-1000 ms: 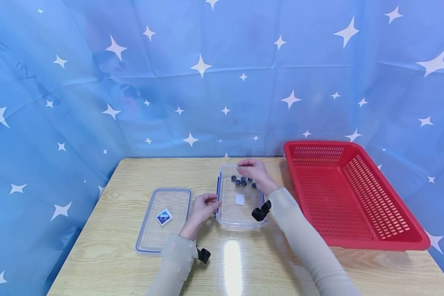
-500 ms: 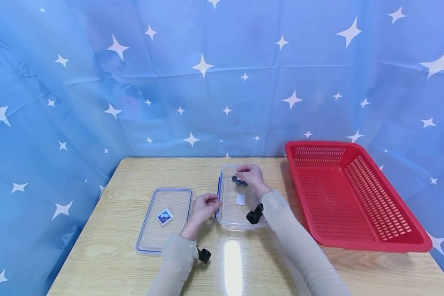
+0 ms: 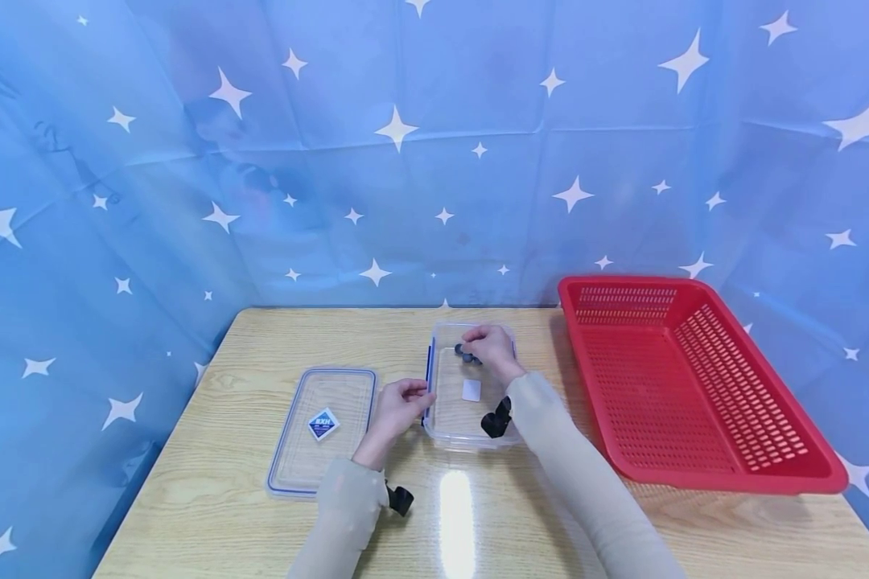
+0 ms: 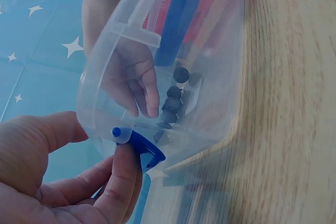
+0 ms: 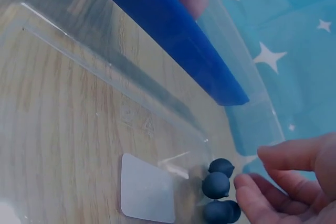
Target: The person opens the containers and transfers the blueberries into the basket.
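My left hand (image 3: pixel 401 404) grips the left side of a clear plastic container (image 3: pixel 449 418); in the left wrist view its fingers pinch the rim and a blue latch (image 4: pixel 144 149). Inside the container my right hand (image 3: pixel 491 346) reaches down at the far end, fingers loosely bent and thumb apart from them. Several dark blue blueberries (image 5: pixel 216 184) lie bunched on the container floor. The right fingertips (image 5: pixel 242 181) are right beside them, with nothing between thumb and fingers. A white square patch (image 3: pixel 471 390) shows at the container's base, nearer than the berries.
A clear lid (image 3: pixel 297 450) with a blue seal and a blue-and-white label (image 3: pixel 323 424) lies left of the left hand. On the right stands a large red basket (image 3: pixel 724 480). A blue star-patterned curtain (image 3: pixel 434 161) hangs behind the wooden table (image 3: pixel 203 498).
My right hand has moved lower and slightly nearer within the container, over the berries. Fewer berries show beside it in the head view. The left hand stays on the container's side.
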Available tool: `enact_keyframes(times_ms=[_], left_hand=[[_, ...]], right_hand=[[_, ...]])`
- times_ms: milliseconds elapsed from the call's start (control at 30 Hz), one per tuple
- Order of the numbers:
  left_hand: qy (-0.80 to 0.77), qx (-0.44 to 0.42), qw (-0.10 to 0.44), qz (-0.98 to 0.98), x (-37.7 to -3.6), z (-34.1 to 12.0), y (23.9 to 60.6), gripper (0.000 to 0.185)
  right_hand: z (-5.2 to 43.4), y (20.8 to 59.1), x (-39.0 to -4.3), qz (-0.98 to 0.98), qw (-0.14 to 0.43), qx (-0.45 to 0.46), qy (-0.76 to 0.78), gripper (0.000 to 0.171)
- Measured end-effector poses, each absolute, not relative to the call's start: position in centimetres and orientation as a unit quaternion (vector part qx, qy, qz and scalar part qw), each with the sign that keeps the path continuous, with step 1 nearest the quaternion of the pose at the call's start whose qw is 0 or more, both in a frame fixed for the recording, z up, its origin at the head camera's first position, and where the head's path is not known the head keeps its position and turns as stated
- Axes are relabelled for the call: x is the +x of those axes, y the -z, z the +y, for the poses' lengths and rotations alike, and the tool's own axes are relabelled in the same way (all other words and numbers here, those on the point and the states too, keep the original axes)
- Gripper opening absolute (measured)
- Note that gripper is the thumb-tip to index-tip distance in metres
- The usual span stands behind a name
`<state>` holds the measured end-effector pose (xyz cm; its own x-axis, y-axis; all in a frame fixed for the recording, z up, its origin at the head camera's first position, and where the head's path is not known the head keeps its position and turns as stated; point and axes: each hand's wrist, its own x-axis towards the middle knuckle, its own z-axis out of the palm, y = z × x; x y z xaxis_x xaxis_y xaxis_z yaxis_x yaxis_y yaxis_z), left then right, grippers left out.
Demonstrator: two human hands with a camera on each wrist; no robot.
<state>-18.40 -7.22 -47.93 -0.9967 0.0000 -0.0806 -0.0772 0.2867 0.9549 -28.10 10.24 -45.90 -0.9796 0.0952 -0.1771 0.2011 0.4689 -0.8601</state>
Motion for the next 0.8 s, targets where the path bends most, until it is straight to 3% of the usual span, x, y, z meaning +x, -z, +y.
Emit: enact_keyframes(times_ms=[800], left_hand=[[-0.607,-0.015,0.032,0.794,-18.44,-7.18,48.03,0.029]], right_hand=[[10.63,46.60,-28.48,0.902,0.028,0.056,0.427,0.017]])
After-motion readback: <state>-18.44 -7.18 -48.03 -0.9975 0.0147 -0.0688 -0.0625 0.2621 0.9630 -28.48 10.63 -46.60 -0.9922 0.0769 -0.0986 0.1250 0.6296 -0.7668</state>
